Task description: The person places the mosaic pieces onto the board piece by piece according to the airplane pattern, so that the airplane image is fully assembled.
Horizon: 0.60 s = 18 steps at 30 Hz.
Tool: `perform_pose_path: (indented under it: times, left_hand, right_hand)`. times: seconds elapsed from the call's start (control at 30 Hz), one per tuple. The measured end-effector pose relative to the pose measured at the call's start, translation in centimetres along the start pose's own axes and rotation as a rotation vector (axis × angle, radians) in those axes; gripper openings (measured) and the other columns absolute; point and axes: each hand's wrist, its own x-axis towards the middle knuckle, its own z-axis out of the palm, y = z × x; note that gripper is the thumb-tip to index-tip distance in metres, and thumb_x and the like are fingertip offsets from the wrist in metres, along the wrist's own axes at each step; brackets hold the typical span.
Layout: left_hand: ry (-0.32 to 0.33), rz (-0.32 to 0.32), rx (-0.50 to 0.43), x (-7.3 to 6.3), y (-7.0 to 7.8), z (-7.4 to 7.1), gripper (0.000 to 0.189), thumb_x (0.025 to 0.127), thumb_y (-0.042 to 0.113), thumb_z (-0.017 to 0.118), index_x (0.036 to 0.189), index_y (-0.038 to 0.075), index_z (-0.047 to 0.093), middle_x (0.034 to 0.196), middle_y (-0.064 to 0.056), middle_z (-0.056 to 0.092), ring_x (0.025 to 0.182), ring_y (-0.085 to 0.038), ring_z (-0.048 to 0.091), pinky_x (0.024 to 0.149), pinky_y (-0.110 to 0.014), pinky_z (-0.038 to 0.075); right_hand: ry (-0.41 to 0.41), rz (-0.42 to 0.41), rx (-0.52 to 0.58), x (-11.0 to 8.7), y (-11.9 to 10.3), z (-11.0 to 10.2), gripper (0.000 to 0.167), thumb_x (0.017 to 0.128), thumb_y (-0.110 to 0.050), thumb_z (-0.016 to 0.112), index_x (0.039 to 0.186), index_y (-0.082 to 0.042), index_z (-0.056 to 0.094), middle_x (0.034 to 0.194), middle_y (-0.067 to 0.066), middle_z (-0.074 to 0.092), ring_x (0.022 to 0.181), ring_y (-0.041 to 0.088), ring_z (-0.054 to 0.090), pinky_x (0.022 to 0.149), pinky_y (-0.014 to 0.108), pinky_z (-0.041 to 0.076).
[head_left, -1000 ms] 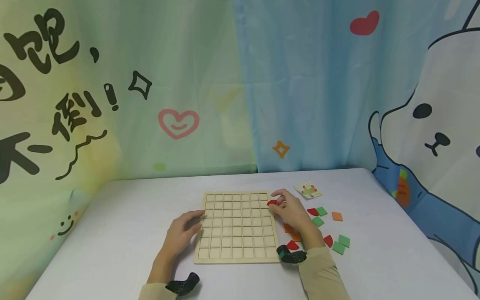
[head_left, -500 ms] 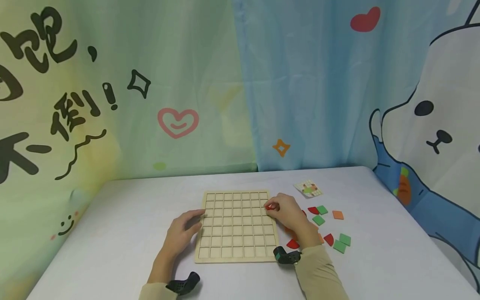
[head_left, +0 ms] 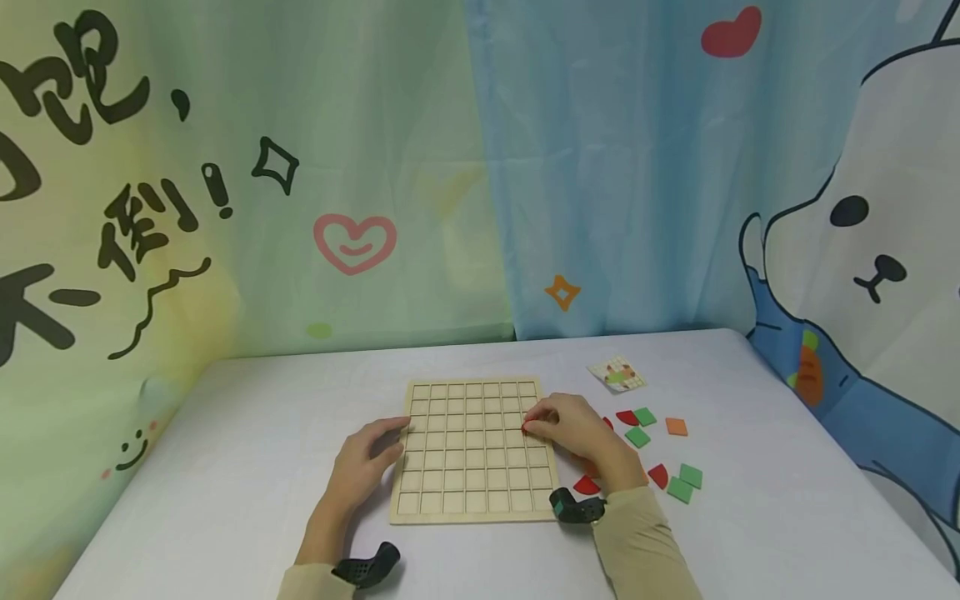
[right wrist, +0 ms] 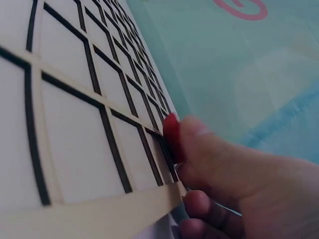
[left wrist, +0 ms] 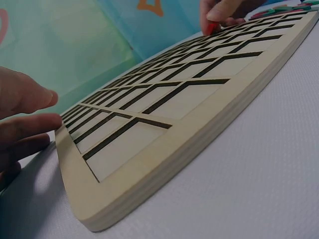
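A wooden grid board with square recesses lies flat on the white table. My right hand pinches a red quarter-circle tile between thumb and fingers, low over the cells near the board's right edge. In the left wrist view the red tile shows at the far side, right at the grid. My left hand rests at the board's left edge, fingers relaxed and holding nothing; in the left wrist view its fingertips are right at the board's rim.
Right of the board lie loose green tiles, red quarter-circle tiles and an orange square tile, some partly hidden by my right forearm. A small pattern card lies behind them. A printed curtain hangs behind the table.
My right hand has moved left with the red tile, from beside the board's right edge to over its cells, then slightly nearer to me. The left hand has stayed in place.
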Motion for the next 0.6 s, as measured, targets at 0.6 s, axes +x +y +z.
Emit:
perform_pose_path:
  times: [0.6]
  left_hand:
    - [-0.001,-0.021,-0.007,0.07,0.08,0.00,0.038,0.085,0.017,0.062,0.123,0.015,0.064,0.129,-0.005,0.062,0.129,-0.029,0.050,0.111,-0.051,0.035]
  right_hand:
    - [0.113,0.099,-0.001,0.26,-0.28,0.38,0.025,0.078,-0.023,0.078,0.093,-0.013,0.061,0.073,0.000,0.052,0.065,0.014,0.046,0.059,0.025,0.040]
